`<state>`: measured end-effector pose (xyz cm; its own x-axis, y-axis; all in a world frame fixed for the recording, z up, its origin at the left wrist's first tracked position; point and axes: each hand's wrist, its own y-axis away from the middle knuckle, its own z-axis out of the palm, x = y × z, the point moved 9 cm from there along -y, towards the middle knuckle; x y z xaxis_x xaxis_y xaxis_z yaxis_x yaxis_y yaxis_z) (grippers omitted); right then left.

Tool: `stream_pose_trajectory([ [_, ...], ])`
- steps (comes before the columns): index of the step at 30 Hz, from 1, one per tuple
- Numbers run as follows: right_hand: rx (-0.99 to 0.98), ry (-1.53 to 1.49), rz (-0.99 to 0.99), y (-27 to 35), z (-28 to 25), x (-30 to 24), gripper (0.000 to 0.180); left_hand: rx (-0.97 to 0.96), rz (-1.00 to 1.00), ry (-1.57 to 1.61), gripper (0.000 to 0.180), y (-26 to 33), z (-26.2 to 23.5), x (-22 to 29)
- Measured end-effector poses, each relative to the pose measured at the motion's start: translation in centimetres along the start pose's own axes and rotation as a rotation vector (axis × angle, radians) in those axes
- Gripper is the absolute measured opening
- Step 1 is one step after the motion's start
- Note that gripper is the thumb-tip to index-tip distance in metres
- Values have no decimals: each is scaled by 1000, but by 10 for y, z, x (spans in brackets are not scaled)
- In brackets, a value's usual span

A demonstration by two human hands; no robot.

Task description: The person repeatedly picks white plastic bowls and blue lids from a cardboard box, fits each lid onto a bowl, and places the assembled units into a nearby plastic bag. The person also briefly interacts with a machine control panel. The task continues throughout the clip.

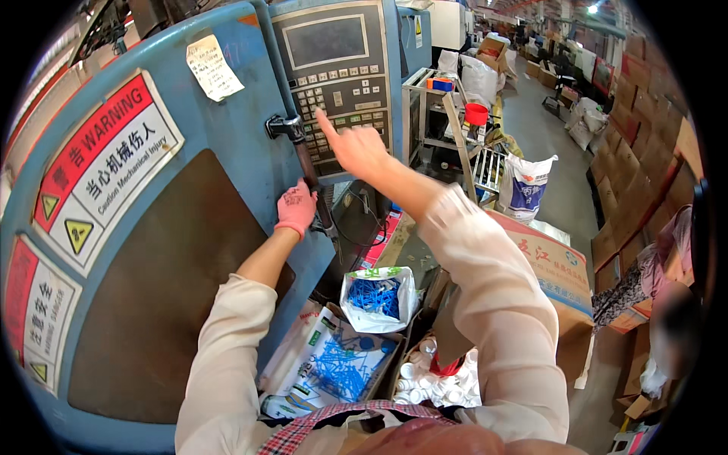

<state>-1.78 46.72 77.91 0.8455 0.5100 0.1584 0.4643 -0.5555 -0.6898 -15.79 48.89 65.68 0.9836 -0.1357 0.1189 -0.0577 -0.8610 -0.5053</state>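
Observation:
My left hand point(296, 206), in a pink glove, is closed round the dark bar handle point(307, 163) on the door point(250, 171) of a blue machine. A dark window point(174, 303) is set in that door. My right hand point(356, 148) is bare and holds nothing. Its index finger stretches toward the keys of the control panel point(341, 83), with the other fingers curled. Whether the fingertip touches a key cannot be made out. Above the keys, the panel's screen point(326, 41) looks dark.
Below my arms stand a white bag point(413, 307) of blue plastic pieces, a box lined with a printed sack point(303, 379) holding more, and white caps point(413, 375). A cardboard box point(565, 265) stands right. Beyond are a metal rack point(413, 114), a sack point(523, 186) and stacked cartons point(629, 152).

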Motion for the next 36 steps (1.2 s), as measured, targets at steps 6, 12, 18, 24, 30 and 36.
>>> stream_pose_trajectory([
  [6,-176,131,124,-95,70,6,76,-153,-35,19,45,2,3,-5],
  [12,-268,147,220,-117,91,17,79,-55,6,14,34,3,-1,-1],
  [18,-412,393,170,-119,95,8,83,-67,-5,22,36,3,-1,-1],
  [24,-226,259,90,-101,72,3,80,-157,-59,26,43,1,5,-4],
  [30,-18,80,16,37,70,-29,55,-122,-59,32,35,1,5,-2],
  [36,-514,-342,124,273,131,-98,22,-76,-42,-3,39,4,6,-5],
])
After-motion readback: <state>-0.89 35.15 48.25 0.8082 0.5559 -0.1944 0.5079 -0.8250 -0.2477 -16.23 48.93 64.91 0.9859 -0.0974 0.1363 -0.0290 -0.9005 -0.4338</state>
